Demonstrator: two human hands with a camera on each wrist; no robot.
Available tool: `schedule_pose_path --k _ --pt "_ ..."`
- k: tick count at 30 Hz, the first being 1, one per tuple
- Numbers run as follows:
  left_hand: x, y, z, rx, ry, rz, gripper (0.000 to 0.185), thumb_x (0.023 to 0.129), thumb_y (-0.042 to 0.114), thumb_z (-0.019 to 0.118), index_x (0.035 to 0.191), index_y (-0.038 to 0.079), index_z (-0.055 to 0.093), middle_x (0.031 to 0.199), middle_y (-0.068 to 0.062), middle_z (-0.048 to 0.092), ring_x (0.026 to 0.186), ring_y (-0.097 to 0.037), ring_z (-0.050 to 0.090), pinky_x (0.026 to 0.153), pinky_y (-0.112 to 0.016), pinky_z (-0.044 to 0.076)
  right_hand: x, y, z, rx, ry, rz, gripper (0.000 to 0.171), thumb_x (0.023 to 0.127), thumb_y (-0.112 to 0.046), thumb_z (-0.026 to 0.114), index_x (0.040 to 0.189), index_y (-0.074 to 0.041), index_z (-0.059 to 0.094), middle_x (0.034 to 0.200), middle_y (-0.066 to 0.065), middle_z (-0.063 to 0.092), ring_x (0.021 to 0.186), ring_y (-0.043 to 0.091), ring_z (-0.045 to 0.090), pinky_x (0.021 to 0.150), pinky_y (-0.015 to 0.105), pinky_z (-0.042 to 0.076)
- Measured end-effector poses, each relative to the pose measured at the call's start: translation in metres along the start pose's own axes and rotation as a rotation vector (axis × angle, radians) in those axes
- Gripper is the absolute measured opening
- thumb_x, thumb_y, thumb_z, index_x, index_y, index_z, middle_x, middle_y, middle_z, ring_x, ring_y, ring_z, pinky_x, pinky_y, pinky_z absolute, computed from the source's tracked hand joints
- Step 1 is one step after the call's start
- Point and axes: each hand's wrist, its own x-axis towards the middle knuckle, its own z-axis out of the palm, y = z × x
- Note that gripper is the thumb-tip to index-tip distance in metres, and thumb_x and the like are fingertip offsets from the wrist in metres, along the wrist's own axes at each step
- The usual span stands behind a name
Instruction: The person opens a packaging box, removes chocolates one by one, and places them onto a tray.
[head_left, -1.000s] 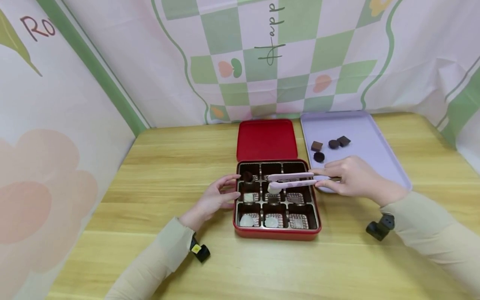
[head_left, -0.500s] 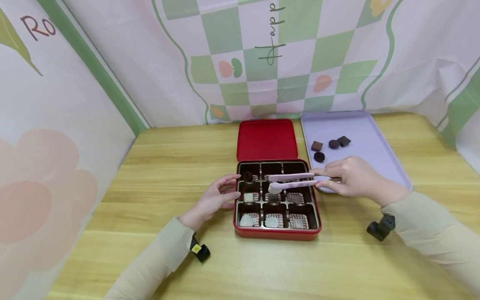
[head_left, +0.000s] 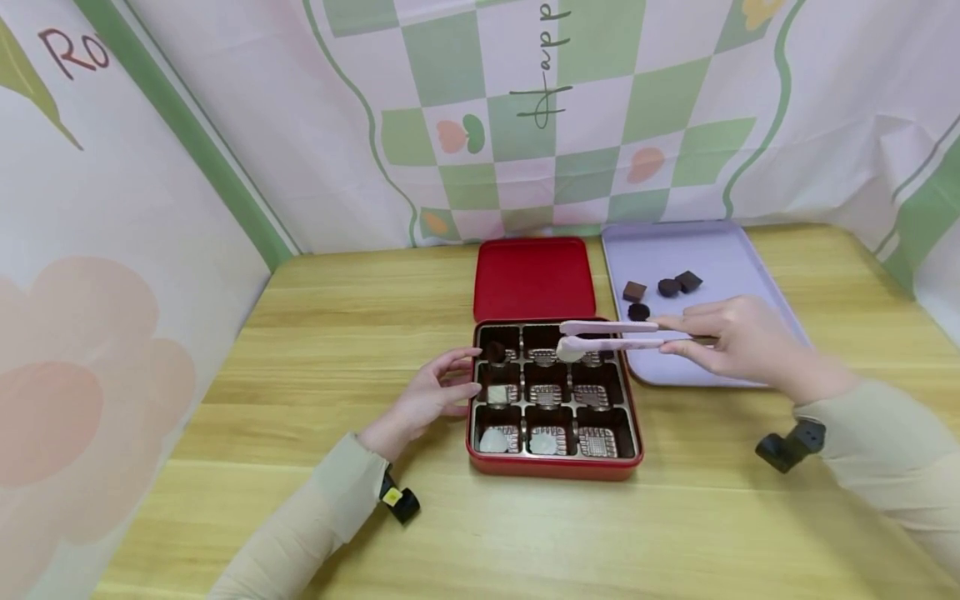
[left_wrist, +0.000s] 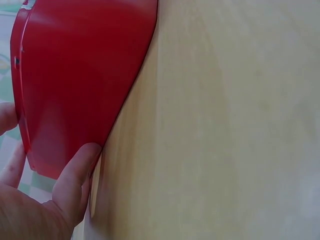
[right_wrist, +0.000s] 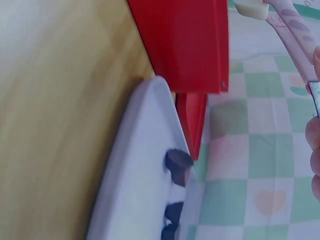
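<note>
A red box (head_left: 553, 473) with a brown compartment insert stands open in the middle of the table. It holds one dark round chocolate (head_left: 495, 352) in the back left cell and pale pieces (head_left: 497, 393) in the left and front cells. My right hand (head_left: 738, 342) grips pink tongs (head_left: 611, 337), whose pale tips hover over the box's back right cells; I see nothing between them. My left hand (head_left: 431, 396) rests against the box's left wall with relaxed fingers, and in the left wrist view its thumb (left_wrist: 75, 175) touches the red wall (left_wrist: 75, 75).
The red lid (head_left: 534, 279) lies flat behind the box. A lavender tray (head_left: 720, 250) at the back right carries several dark chocolates (head_left: 637, 311), also visible in the right wrist view as chocolates (right_wrist: 178, 161). Patterned cloth walls enclose the wooden table (head_left: 337, 333).
My right hand has carried the tongs up and to the right, from the box's middle row to its back right corner. The left hand has stayed put.
</note>
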Motion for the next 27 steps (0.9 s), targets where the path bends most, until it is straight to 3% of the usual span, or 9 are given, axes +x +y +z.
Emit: schedule_pose_path --k 2,5,8,15,27 --pt "0.0 0.0 0.0 0.001 -0.001 -0.001 0.054 0.087 0.0 0.061 0.137 0.015 0.048 0.139 -0.015 0.044 0.123 -0.033 0.047 0.078 -0.04 0.059 -0.002 0.004 -0.004 -0.002 0.025 0.003 0.06 0.091 -0.057 0.046 0.091 -0.005 0.076 0.071 0.008 0.072 0.048 0.009 0.058 0.041 0.018 0.044" --pt "0.0 0.0 0.0 -0.003 0.0 -0.012 0.055 0.087 0.0 0.061 0.137 0.016 0.048 0.139 -0.014 0.043 0.123 -0.032 0.047 0.079 -0.04 0.059 -0.006 0.011 -0.01 -0.014 0.062 0.009 0.061 0.091 -0.057 0.047 0.089 -0.003 0.076 0.063 0.002 0.067 0.045 -0.004 0.038 0.037 0.011 0.027" --pt "0.0 0.0 -0.001 0.003 -0.003 -0.01 0.055 0.087 0.0 0.061 0.138 0.016 0.047 0.14 -0.015 0.043 0.123 -0.032 0.047 0.079 -0.04 0.059 -0.011 0.017 -0.017 -0.055 0.092 0.029 0.061 0.091 -0.058 0.047 0.09 -0.004 0.076 0.057 -0.005 0.06 0.046 -0.008 0.03 0.036 0.012 0.023" --pt "0.0 0.001 0.0 0.009 0.0 -0.008 0.055 0.087 0.0 0.061 0.138 0.016 0.047 0.139 -0.015 0.044 0.122 -0.031 0.048 0.078 -0.039 0.059 -0.029 0.033 -0.033 -0.145 0.103 0.08 0.063 0.09 -0.061 0.046 0.092 -0.006 0.076 0.058 -0.001 0.063 0.046 -0.007 0.032 0.039 0.017 0.029" --pt "-0.001 0.001 0.0 0.007 0.0 -0.009 0.055 0.087 -0.001 0.061 0.138 0.016 0.047 0.139 -0.015 0.045 0.12 -0.031 0.05 0.078 -0.039 0.059 -0.059 0.056 -0.042 -0.23 0.073 0.206 0.076 0.087 -0.07 0.04 0.087 -0.003 0.076 0.062 0.014 0.068 0.045 -0.007 0.03 0.036 0.019 0.024"
